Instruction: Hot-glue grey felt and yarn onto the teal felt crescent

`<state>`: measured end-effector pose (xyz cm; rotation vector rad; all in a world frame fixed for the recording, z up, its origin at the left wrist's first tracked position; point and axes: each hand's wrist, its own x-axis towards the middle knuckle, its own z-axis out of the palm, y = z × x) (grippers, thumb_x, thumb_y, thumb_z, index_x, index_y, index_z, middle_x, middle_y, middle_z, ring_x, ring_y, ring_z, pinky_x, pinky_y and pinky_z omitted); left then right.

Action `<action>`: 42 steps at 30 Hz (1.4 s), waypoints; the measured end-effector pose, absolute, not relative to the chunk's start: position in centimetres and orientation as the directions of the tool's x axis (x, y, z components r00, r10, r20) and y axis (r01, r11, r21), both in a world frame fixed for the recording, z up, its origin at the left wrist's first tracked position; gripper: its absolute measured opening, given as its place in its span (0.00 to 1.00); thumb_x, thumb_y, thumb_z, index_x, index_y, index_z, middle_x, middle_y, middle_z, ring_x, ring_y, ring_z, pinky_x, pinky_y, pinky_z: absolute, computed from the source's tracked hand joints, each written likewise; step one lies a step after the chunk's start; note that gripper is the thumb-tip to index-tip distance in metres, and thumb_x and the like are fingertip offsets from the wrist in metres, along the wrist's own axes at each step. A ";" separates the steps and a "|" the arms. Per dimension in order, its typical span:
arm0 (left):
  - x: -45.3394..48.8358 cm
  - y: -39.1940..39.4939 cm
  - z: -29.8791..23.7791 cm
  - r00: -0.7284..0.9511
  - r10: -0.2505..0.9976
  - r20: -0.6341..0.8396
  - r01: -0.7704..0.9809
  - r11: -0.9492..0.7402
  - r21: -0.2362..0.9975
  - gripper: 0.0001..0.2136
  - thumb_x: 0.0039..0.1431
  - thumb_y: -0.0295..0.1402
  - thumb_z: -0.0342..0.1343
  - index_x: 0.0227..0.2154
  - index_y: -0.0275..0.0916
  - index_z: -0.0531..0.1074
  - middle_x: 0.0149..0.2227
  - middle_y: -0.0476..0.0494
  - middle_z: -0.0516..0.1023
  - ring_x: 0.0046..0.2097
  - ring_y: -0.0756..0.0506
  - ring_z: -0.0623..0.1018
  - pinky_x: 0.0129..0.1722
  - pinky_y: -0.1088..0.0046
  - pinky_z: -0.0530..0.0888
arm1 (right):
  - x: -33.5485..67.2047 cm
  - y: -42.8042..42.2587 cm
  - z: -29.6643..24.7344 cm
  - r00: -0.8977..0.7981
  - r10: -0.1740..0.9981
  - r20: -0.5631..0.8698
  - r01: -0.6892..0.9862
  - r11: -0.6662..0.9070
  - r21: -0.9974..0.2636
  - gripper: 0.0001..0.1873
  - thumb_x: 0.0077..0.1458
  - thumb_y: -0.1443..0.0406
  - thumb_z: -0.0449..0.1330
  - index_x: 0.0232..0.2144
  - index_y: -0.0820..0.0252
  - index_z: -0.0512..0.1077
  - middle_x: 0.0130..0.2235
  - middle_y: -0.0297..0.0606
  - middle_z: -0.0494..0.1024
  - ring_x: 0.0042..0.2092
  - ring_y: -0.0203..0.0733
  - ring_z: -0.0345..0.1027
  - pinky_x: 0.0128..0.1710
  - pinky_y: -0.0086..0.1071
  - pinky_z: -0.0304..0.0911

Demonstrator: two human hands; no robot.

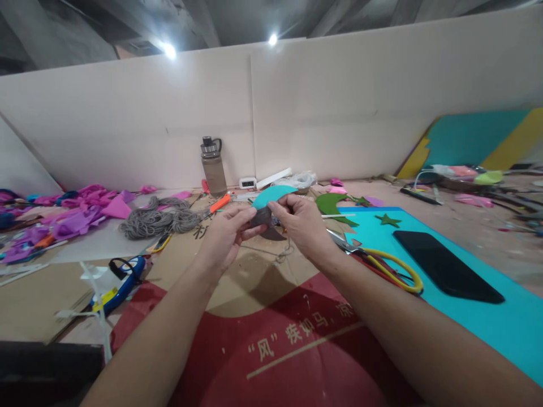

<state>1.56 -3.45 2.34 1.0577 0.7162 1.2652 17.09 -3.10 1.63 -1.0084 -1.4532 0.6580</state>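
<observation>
Between both hands, above the cardboard, is a felt crescent point(271, 195) with a turquoise upper part and a dark grey part below it. My left hand point(227, 234) pinches its left side, thumb on top and fingers curled beneath. From the right, my right hand point(303, 223) grips it between thumb and forefinger, close to the left thumb. A thin grey string point(285, 254) lies under the hands. Right of my right wrist rest scissors point(392, 268) with yellow and red handles. Beyond that wrist are a green felt crescent point(328, 204) and a green star point(388, 220).
A black phone point(445, 265) lies on a turquoise sheet point(500, 333). Left are a grey yarn bundle point(155, 219), a blue tool point(127, 288) and pink and purple scraps point(80, 217). A bottle point(214, 172) and orange-handled cutter point(220, 202) sit behind. Red printed cardboard point(271, 384) is in front.
</observation>
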 end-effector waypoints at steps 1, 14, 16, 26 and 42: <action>1.6 -3.4 2.3 0.193 0.974 0.118 -0.379 -0.037 0.925 0.07 0.47 0.31 0.64 0.28 0.33 0.77 0.34 0.43 0.79 0.36 0.48 0.78 0.38 0.70 0.78 | 17.1 -3.1 1.5 0.053 0.872 0.486 0.193 0.468 -0.862 0.17 0.54 0.57 0.59 0.19 0.59 0.62 0.20 0.27 0.59 0.23 0.30 0.51 0.24 0.29 0.50; 1.7 -3.3 1.7 0.100 0.983 0.153 -0.320 -0.114 0.940 0.08 0.46 0.34 0.66 0.26 0.34 0.76 0.30 0.46 0.78 0.33 0.51 0.77 0.37 0.74 0.77 | 17.0 -2.7 0.9 -0.045 0.929 0.368 0.057 0.370 -0.927 0.20 0.47 0.50 0.64 0.24 0.60 0.67 0.22 0.27 0.62 0.24 0.30 0.52 0.24 0.28 0.49; 1.7 -3.3 1.7 0.106 0.982 0.157 -0.305 -0.118 0.945 0.09 0.46 0.34 0.66 0.27 0.33 0.77 0.31 0.46 0.79 0.33 0.51 0.77 0.37 0.75 0.77 | 17.1 -2.8 1.0 -0.025 0.931 0.364 0.110 0.364 -0.925 0.19 0.46 0.52 0.65 0.23 0.61 0.68 0.22 0.27 0.62 0.24 0.30 0.53 0.24 0.29 0.49; 1.2 -3.1 2.1 0.270 0.942 0.198 -0.298 -0.113 0.948 0.13 0.46 0.40 0.67 0.30 0.35 0.79 0.31 0.44 0.78 0.31 0.50 0.76 0.32 0.74 0.79 | 17.3 -2.8 1.9 0.003 0.959 0.282 -0.174 0.279 -0.945 0.19 0.41 0.56 0.67 0.19 0.58 0.62 0.18 0.24 0.58 0.20 0.28 0.49 0.20 0.29 0.43; 0.5 -2.7 1.7 0.471 0.865 0.175 0.161 -0.279 0.947 0.12 0.50 0.41 0.62 0.23 0.37 0.75 0.25 0.41 0.78 0.27 0.49 0.75 0.23 0.78 0.70 | 17.7 -1.8 1.6 0.042 0.978 0.204 -0.424 0.202 -0.883 0.24 0.34 0.57 0.70 0.19 0.57 0.57 0.18 0.22 0.53 0.20 0.27 0.43 0.20 0.27 0.37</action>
